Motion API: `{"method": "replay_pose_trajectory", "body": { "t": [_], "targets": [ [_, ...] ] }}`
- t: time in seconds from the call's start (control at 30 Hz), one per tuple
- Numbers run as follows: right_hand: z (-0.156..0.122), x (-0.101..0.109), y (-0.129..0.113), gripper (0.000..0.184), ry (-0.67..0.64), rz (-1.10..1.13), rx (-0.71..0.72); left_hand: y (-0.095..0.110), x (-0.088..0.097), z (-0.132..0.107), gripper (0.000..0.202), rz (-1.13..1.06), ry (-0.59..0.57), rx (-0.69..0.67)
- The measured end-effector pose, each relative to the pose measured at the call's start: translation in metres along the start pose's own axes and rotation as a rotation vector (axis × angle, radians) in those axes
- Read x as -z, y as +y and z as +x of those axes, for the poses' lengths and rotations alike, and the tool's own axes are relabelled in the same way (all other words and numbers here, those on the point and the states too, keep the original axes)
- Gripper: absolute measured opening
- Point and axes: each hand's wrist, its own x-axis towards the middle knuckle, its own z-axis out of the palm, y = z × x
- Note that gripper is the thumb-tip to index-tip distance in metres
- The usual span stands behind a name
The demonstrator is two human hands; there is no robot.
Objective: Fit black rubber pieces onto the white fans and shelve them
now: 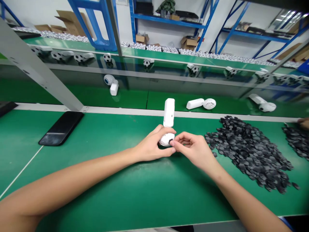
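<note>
A white handheld fan (168,117) lies on the green table with its handle pointing away from me and its round head nearest me. My left hand (153,145) is wrapped round the round head. My right hand (193,146) pinches a small black piece (171,140) against the front of the head. A big heap of small black pieces (251,151) lies just to the right of my right hand.
A black phone (61,128) lies at the left. More white fans (201,103) (263,104) (111,84) lie on the green conveyor behind. A second black heap (296,140) and another person's fingertips (304,122) show at the far right. A grey post (41,69) slants at the left.
</note>
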Motion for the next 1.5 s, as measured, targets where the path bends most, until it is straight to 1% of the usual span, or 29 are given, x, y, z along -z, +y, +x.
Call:
{"method": "replay_pose_trajectory", "body": {
  "t": [0.13,0.33,0.47,0.6,0.87,0.97,1.03,1.07,1.13,1.17,1.2,1.27,1.33,1.4,1.43,1.5],
  "targets": [
    [-0.002,-0.001,-0.004,0.018,0.018,-0.039,0.003,-0.001,0.0,0.0,0.062,-0.006,-0.034,0.016],
    [0.001,0.002,0.006,0.024,-0.064,0.138,-0.054,-0.004,0.002,0.0,0.055,-0.039,0.008,-0.004],
    [0.003,-0.003,0.006,0.025,-0.017,0.078,-0.044,-0.001,0.001,0.0,0.059,-0.031,0.008,0.002],
    [0.005,-0.01,0.006,0.028,0.015,0.061,-0.024,0.002,-0.003,0.0,0.049,-0.014,0.054,0.022],
    [0.004,-0.017,0.019,0.04,0.007,0.033,-0.003,0.001,-0.003,-0.004,0.043,-0.005,0.049,0.016],
    [0.006,-0.016,0.016,0.038,-0.041,-0.04,0.069,-0.001,-0.003,-0.002,0.039,-0.038,0.047,-0.004],
    [0.008,-0.006,0.011,0.033,-0.118,-0.079,0.139,-0.003,-0.002,-0.001,0.033,-0.108,0.068,0.004],
    [0.01,0.002,0.009,0.032,-0.157,-0.101,0.16,-0.003,-0.001,0.0,0.031,-0.152,0.082,0.025],
    [0.012,0.025,0.007,0.033,-0.187,-0.192,0.159,-0.005,0.001,0.0,0.027,-0.259,0.097,0.092],
    [0.013,0.039,0.008,0.033,-0.156,-0.278,0.145,-0.005,0.003,0.0,0.026,-0.314,0.095,0.129],
    [0.014,0.054,0.01,0.031,-0.096,-0.395,0.131,-0.005,0.004,-0.001,0.025,-0.368,0.085,0.162],
    [0.015,0.081,0.019,0.026,-0.01,-0.607,0.119,-0.005,0.007,-0.001,0.023,-0.454,0.072,0.213],
    [0.016,0.1,0.028,0.024,-0.018,-0.704,0.075,-0.004,0.009,-0.001,0.022,-0.485,0.071,0.243],
    [0.016,0.107,0.035,0.022,-0.047,-0.75,0.036,-0.003,0.01,0.0,0.024,-0.481,0.065,0.241],
    [0.016,0.106,0.036,0.021,-0.058,-0.774,0.02,-0.003,0.009,0.0,0.026,-0.47,0.06,0.233],
    [0.015,0.098,0.034,0.018,-0.065,-0.848,-0.009,-0.003,0.008,0.001,0.029,-0.439,0.044,0.215]
  ]
}}
